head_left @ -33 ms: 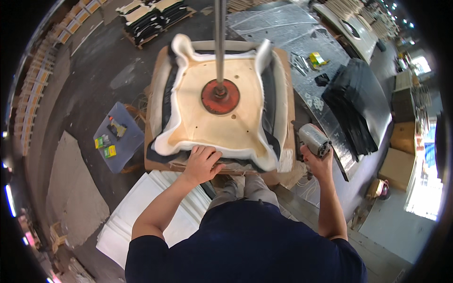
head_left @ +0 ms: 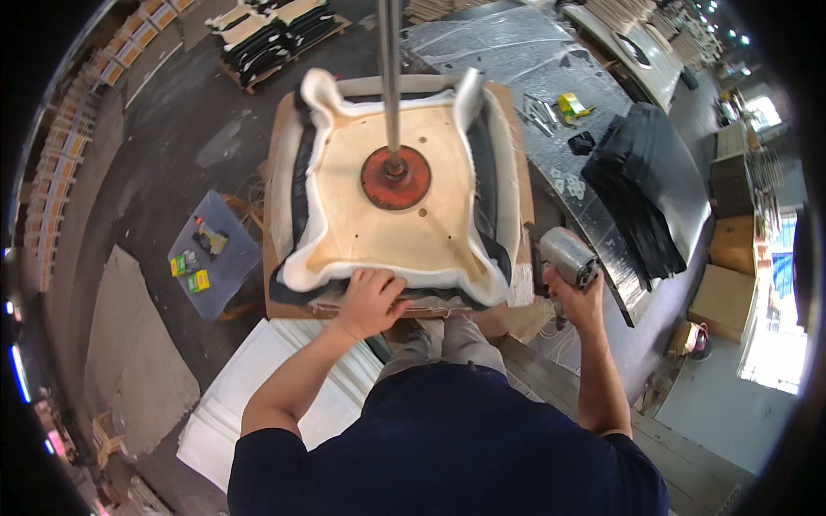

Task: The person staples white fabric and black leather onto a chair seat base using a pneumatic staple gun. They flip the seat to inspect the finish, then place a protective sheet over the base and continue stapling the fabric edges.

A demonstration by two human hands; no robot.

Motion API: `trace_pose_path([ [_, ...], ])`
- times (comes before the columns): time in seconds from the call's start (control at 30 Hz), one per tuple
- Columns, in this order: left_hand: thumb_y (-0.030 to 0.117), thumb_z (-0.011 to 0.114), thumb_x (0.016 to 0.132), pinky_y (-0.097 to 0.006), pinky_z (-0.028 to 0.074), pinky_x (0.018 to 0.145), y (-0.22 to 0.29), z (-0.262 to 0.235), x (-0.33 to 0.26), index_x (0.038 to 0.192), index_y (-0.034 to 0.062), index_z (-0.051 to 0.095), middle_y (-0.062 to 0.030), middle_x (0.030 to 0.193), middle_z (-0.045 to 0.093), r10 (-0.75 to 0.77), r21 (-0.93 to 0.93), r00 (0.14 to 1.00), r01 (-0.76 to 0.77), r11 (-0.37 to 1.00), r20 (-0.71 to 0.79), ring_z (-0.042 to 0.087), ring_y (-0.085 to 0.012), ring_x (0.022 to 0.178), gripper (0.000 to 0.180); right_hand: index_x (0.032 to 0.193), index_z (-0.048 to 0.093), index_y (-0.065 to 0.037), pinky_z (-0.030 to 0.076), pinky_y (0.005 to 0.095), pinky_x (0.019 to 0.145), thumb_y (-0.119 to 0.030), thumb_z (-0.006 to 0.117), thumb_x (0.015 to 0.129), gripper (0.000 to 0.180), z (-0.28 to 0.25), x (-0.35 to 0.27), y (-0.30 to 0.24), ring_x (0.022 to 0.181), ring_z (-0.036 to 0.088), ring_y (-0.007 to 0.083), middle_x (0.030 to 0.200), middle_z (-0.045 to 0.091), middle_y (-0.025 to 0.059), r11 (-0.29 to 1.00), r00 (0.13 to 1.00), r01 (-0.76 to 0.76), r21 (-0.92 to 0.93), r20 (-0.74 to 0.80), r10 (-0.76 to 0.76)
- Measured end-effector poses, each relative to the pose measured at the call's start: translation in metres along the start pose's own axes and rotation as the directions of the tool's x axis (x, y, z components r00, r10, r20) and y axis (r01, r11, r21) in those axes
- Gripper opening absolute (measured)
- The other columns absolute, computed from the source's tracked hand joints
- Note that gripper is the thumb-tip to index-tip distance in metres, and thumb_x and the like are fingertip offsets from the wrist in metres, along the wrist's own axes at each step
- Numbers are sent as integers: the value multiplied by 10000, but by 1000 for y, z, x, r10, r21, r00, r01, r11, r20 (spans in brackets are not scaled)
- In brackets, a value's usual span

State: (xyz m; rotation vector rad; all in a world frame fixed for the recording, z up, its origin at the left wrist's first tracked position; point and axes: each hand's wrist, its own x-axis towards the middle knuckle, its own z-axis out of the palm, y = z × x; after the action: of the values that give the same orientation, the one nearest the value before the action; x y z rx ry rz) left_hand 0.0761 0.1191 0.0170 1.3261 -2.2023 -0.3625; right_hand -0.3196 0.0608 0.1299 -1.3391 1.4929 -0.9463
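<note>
head view: left hand (head_left: 372,301) presses spread fingers on the near edge of the upturned seat cushion (head_left: 396,215) lying on the workbench (head_left: 275,172); right hand (head_left: 575,297), fingers wrapped, grips a staple gun (head_left: 568,256) just beside it.

The person wears a dark navy short-sleeved shirt (head_left: 447,447) and grey trousers (head_left: 443,344); forearms and both hands are bare.

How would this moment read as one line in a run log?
left hand: pressing white padding edge on seat board | right hand: holding grey power tool, beside board | red clamp disc: on board centre
</note>
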Motion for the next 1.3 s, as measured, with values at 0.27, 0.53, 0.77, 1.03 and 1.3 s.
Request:
trace_pose_path([
  [0.27,206,817,922,-486,436,933,53,58,43,1269,124,698,-99,1161,658,-115,-35,988,112,993,-102,642,-339,1059,376,1474,662,-20,529,337,1106,-17,908,857,664,1,-46,22,1258,675,166,1375,739,85,959,961,-264,104,112,252],
  [0.53,178,817,909,-493,429,911,57,80,95,1245,153,696,-91,1111,627,-56,-61,998,55,997,-21,629,-327,1041,358,1482,668,-1,562,332,1031,-123,902,880,658,20,-30,67,1162,706,159,1291,782,110,957,955,-287,33,95,283],
  [0.77,179,830,865,-498,448,907,52,99,143,995,122,686,-98,1016,613,-18,20,997,16,1000,73,628,-326,1030,202,1497,648,-4,576,335,1000,-162,906,895,674,21,2,70,1098,719,146,1232,800,90,937,929,-343,71,171,328],
  [1.03,212,858,849,-482,440,885,44,106,155,850,114,740,-72,933,615,-53,-13,998,53,999,20,612,-301,999,154,1517,632,-43,570,362,1043,-207,936,893,713,15,21,62,1141,729,167,1240,808,131,983,963,-122,-137,224,151],
  [1.3,209,830,873,-481,422,916,42,121,160,796,104,742,-61,971,602,-212,-121,970,198,973,-118,578,-291,1041,157,1209,735,6,534,293,562,-239,884,969,374,20,56,37,620,672,86,845,740,28,903,869,-376,-207,258,422],
])
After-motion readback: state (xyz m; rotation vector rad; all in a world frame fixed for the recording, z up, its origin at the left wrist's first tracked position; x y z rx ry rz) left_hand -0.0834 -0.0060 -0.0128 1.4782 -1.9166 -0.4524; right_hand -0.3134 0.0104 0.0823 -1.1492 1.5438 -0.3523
